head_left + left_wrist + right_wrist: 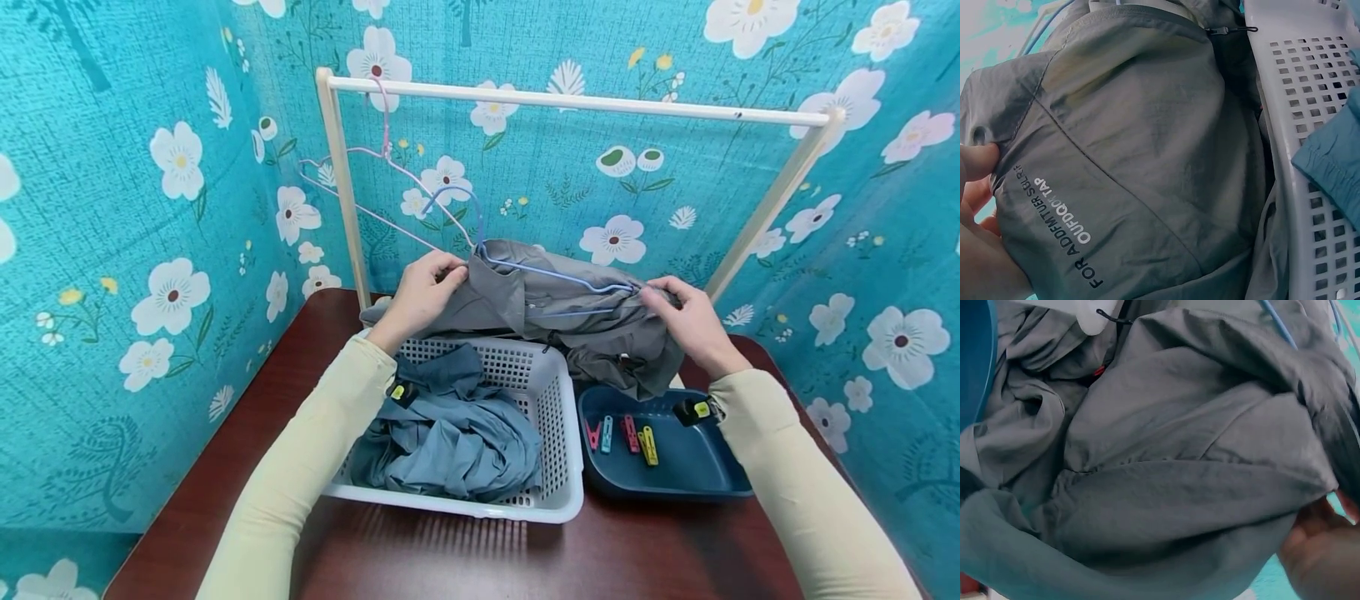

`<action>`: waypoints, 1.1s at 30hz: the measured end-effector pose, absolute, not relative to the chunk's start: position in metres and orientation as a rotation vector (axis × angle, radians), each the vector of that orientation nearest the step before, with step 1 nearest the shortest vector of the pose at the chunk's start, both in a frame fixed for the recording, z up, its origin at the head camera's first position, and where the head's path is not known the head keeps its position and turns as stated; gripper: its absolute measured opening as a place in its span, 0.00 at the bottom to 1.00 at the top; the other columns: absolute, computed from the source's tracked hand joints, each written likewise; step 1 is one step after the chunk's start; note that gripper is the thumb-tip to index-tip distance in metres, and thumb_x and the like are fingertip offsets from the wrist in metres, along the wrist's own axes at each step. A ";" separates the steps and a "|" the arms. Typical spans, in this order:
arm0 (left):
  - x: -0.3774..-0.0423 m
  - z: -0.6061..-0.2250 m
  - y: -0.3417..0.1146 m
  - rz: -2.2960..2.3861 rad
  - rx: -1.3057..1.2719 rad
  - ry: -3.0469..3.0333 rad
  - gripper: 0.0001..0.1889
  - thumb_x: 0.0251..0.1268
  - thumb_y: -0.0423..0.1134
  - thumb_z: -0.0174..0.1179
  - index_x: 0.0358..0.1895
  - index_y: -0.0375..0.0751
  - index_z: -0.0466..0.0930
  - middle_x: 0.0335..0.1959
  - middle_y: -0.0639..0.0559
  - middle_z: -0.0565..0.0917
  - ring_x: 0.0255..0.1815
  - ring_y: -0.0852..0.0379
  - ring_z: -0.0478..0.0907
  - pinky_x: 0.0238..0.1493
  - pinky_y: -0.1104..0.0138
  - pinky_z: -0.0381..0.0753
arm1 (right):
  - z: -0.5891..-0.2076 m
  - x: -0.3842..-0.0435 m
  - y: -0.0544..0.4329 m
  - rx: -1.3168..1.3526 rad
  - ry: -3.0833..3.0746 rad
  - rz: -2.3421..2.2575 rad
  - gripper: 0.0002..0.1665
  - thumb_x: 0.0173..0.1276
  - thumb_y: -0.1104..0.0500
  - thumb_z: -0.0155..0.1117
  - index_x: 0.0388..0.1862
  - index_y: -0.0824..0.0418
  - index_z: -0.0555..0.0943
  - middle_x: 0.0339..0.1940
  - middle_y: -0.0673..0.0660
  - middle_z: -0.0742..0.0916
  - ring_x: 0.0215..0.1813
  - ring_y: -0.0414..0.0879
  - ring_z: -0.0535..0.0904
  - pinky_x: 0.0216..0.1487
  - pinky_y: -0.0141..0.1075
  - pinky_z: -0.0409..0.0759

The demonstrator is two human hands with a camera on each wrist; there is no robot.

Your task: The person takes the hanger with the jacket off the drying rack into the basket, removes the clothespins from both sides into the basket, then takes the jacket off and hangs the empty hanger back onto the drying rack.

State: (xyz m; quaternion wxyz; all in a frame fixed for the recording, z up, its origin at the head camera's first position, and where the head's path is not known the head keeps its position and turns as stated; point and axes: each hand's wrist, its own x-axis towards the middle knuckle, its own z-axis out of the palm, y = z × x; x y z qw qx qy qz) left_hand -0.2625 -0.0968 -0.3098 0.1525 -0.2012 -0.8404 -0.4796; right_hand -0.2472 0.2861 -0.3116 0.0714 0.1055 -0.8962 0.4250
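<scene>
A grey jacket (491,292) is spread behind the white basket, with a blue hanger (558,273) lying partly inside it and its hook pointing up. My left hand (423,296) pinches the fabric near the hook; in the left wrist view, thumb and fingers grip an edge beside printed lettering (1063,225). A dark zipper pull (1225,30) shows near the basket. On the other side, my right hand (693,325) grips the jacket by the hanger's right end. The right wrist view shows that hand (1325,550) at the cloth's edge, its fingertips partly hidden.
A wooden rack's rail (570,102) spans the back, a pink hanger (386,158) hooked at its left. The white basket (562,433) holds blue-grey clothing (457,442). Beside it, a dark blue basin (697,467) contains several clothespins (630,433). All stand on a brown table (442,562).
</scene>
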 end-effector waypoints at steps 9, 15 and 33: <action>-0.263 -0.309 -0.094 -1.371 -0.569 -2.407 0.10 0.72 0.40 0.53 0.43 0.42 0.83 0.40 0.51 0.77 0.37 0.55 0.71 0.39 0.62 0.71 | -0.310 -0.244 0.278 0.327 -2.686 1.028 0.29 0.71 0.41 0.52 0.56 0.63 0.76 0.54 0.65 0.78 0.54 0.58 0.72 0.49 0.54 0.69; -0.264 -0.310 -0.099 -1.387 -0.593 -2.380 0.10 0.72 0.40 0.53 0.43 0.42 0.83 0.40 0.52 0.78 0.37 0.56 0.72 0.39 0.62 0.71 | -0.314 -0.249 0.291 0.472 -2.684 1.234 0.25 0.74 0.48 0.51 0.60 0.64 0.75 0.55 0.60 0.78 0.51 0.44 0.74 0.46 0.32 0.73; -0.264 -0.303 -0.097 -1.416 -0.617 -2.384 0.11 0.74 0.42 0.50 0.44 0.41 0.80 0.34 0.49 0.77 0.32 0.53 0.69 0.35 0.63 0.68 | -0.325 -0.263 0.306 0.476 -2.491 1.755 0.13 0.70 0.54 0.59 0.50 0.56 0.82 0.39 0.45 0.83 0.39 0.38 0.79 0.37 0.30 0.78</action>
